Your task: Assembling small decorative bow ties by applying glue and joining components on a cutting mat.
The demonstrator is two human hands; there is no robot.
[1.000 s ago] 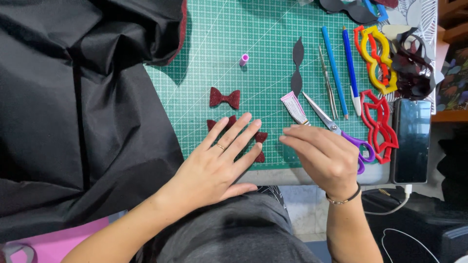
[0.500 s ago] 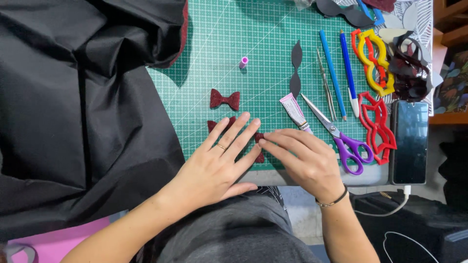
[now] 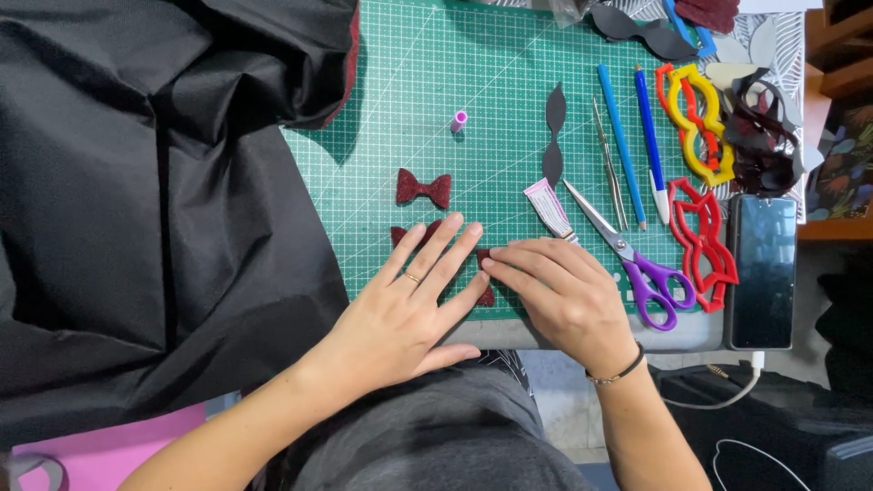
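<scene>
Black fabric (image 3: 136, 209) lay bunched over the left of the green cutting mat (image 3: 509, 55), with a pink sheet (image 3: 100, 455) at the bottom-left corner. Left hand (image 3: 400, 309) was flat, fingers spread, palm down on a dark red glitter bow cutout (image 3: 488, 289) near the mat's front edge; only the bow's corners showed. Right hand (image 3: 564, 295) was also flat, fingertips touching the bow's right end, next to the left fingertips. Neither hand gripped anything; both pressed down.

1 finished red bow (image 3: 423, 187) lay just beyond the left fingers; a small pink cap (image 3: 459, 119) lay farther up. Right of the hands: glue tube (image 3: 549, 207), black cutout strip (image 3: 553, 135), purple-handled scissors (image 3: 637, 264), tweezers (image 3: 609, 164), 2 blue pens (image 3: 634, 145), red template (image 3: 700, 241), yellow template (image 3: 696, 123), phone (image 3: 762, 271).

Judgement: pressing goes best with even, steady, flat pressure, edges kept aligned, no sliding sideways.
</scene>
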